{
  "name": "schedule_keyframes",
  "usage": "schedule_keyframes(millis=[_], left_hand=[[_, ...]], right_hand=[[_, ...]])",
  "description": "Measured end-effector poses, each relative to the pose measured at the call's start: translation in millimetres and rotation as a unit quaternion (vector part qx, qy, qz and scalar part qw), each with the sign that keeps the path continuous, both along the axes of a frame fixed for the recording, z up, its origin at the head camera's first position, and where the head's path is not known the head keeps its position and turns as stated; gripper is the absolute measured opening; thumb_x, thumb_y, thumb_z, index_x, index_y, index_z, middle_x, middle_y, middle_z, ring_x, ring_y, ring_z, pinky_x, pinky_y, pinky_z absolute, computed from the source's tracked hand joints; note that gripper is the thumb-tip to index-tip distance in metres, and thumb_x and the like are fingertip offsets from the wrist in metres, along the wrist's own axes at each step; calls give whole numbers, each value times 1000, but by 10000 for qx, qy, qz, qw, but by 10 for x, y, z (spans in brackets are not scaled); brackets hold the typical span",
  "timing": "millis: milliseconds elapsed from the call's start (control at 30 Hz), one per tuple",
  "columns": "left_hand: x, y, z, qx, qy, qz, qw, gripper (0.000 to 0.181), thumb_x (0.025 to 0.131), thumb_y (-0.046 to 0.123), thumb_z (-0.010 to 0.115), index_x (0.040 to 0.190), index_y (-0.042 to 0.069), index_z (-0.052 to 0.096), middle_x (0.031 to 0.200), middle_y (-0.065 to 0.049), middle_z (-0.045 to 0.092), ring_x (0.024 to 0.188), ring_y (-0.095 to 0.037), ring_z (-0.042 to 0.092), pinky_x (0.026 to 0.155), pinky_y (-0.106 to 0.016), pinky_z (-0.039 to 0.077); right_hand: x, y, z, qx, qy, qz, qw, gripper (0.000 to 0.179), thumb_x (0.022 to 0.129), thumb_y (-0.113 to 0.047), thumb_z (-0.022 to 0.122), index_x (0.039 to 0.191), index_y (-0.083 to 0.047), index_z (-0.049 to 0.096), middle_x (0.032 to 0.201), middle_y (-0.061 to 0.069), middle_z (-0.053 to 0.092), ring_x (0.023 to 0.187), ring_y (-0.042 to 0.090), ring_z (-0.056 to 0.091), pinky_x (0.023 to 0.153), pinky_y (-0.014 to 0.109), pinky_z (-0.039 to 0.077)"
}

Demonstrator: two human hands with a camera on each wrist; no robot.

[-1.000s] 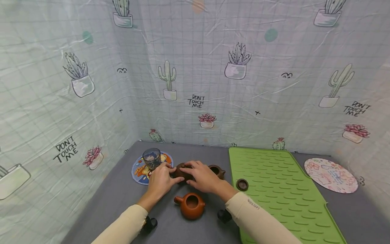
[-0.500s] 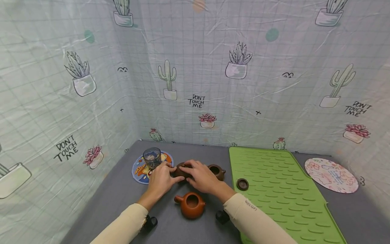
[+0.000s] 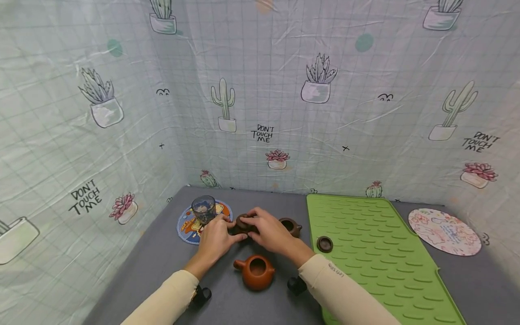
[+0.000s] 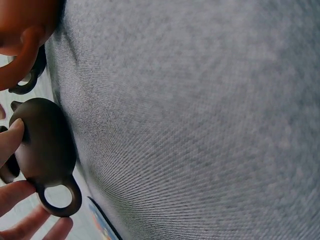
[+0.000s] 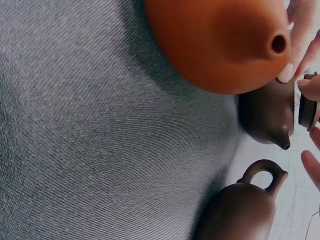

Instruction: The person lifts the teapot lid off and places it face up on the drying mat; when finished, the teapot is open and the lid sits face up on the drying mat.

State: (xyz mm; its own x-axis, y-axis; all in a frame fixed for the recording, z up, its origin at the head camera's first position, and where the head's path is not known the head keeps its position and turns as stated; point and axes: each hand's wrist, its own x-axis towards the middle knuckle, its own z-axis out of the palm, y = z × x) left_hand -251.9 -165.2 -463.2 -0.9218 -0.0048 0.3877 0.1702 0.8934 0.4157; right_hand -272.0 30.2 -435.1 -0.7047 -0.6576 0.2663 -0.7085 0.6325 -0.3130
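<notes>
My left hand (image 3: 217,237) steadies a dark brown teapot (image 4: 47,140), thumb on its body and fingers by the ring handle. My right hand (image 3: 270,232) pinches a small dark lid (image 5: 307,110), which is lifted off and held apart from that teapot. Between my forearms, nearer to me, stands an orange-brown teapot (image 3: 258,273) without a lid, its spout to the right. A second dark teapot (image 3: 290,225), open at the top, sits just right of my right hand, partly hidden by it.
A ridged green mat (image 3: 373,253) covers the right side, with another dark lid (image 3: 325,244) near its left edge. A glass (image 3: 204,210) stands on a round colourful coaster (image 3: 184,228) at the back left. A pink floral oval mat (image 3: 444,231) lies far right.
The lid in my right hand has risen off the dark teapot, and my right hand has gone up slightly with it. My left hand stays on the teapot.
</notes>
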Motion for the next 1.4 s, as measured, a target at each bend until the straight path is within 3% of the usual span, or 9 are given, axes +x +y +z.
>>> schedule_keyframes(millis=[333, 567, 733, 967, 1200, 1400], left_hand=[[13, 3, -1, 105, -52, 70, 9999, 53, 68, 47, 93, 106, 12, 83, 112, -6, 73, 93, -27, 72, 76, -45, 59], [5, 3, -6, 47, -92, 81, 9999, 53, 68, 48, 93, 108, 14, 83, 111, -5, 72, 91, -27, 71, 74, -44, 58], [2, 3, 2, -20, -74, 75, 9999, 54, 68, 49, 92, 108, 15, 83, 110, -5, 72, 91, -26, 71, 74, -45, 58], [18, 9, 16, -103, -59, 75, 9999, 54, 69, 51, 91, 109, 16, 82, 109, -3, 72, 93, -25, 71, 76, -45, 58], [31, 12, 19, -68, -29, 44, 10000, 54, 69, 51, 91, 110, 16, 82, 111, -4, 72, 93, -26, 71, 75, -45, 58], [34, 5, 13, -59, -13, 66, 10000, 53, 69, 50, 91, 109, 17, 82, 111, -4, 72, 92, -26, 72, 75, -45, 58]], right_hand=[[17, 19, 165, -455, 345, -214, 9981, 39, 92, -19, 77, 130, -22, 72, 125, 1, 65, 106, 17, 68, 83, 30, 59], [12, 102, 300, -881, 362, -132, 9954, 35, 95, -24, 73, 129, -21, 71, 121, 1, 66, 104, 17, 68, 82, 31, 57], [-27, 217, 408, -1027, 236, -192, 9942, 34, 97, -24, 70, 131, -21, 68, 122, 2, 65, 106, 20, 68, 80, 33, 55], [-136, 525, 518, -1049, 165, -423, 9934, 33, 99, -19, 68, 131, -18, 67, 121, 6, 67, 93, 19, 69, 80, 37, 58], [-199, 1036, 451, -852, 83, -799, 9931, 32, 99, -16, 67, 131, -13, 67, 124, 11, 67, 104, 26, 67, 83, 44, 56], [-172, 1418, 296, -732, -160, -1211, 9898, 31, 98, -12, 66, 129, -9, 67, 118, 14, 66, 100, 28, 66, 80, 42, 55]])
